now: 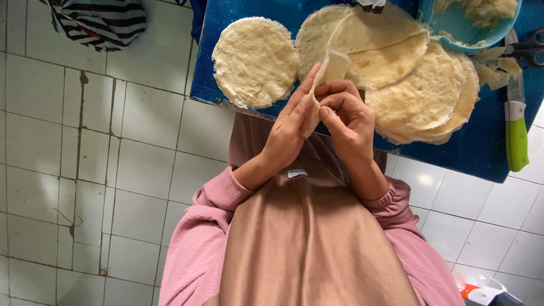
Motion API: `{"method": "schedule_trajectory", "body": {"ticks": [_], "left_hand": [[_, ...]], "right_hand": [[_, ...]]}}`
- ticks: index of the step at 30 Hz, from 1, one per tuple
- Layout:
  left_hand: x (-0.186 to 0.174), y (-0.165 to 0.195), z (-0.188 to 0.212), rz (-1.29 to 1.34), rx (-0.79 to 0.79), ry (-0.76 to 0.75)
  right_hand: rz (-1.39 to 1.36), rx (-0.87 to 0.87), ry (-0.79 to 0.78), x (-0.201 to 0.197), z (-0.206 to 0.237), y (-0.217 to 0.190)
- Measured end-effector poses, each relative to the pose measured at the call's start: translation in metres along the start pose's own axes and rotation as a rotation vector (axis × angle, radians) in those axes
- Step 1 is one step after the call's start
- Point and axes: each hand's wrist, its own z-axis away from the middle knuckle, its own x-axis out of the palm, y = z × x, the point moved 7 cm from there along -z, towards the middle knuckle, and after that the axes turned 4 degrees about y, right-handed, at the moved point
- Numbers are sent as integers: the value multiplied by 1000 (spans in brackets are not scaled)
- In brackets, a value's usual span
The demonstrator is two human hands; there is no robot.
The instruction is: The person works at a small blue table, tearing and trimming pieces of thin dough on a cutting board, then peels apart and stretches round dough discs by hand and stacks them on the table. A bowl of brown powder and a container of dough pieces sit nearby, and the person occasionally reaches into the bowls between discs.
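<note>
White floor tiles surround a blue table [481, 153] of round wrappers [255, 62]; both hands [323, 116] pinch a folded wrapper [331, 68]

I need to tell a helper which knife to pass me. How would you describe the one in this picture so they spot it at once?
Start at the blue tabletop and go to its right edge, past the stack of round wrappers. The knife lies there. Its bright green handle sets it apart from the black-handled scissors just above it.
</note>
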Motion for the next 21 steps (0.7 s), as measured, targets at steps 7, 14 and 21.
{"method": "schedule_trajectory", "body": {"ticks": [7,14,21], "left_hand": [[-31,7,12,-586,149,323],[-44,5,18,-475,83,302],[-46,16,16,-614,40,302]], "right_hand": [[34,1,-14,2,4,-1],[74,-6,-36,4,0,-1],[180,-26,-75,10,0,2]]}}
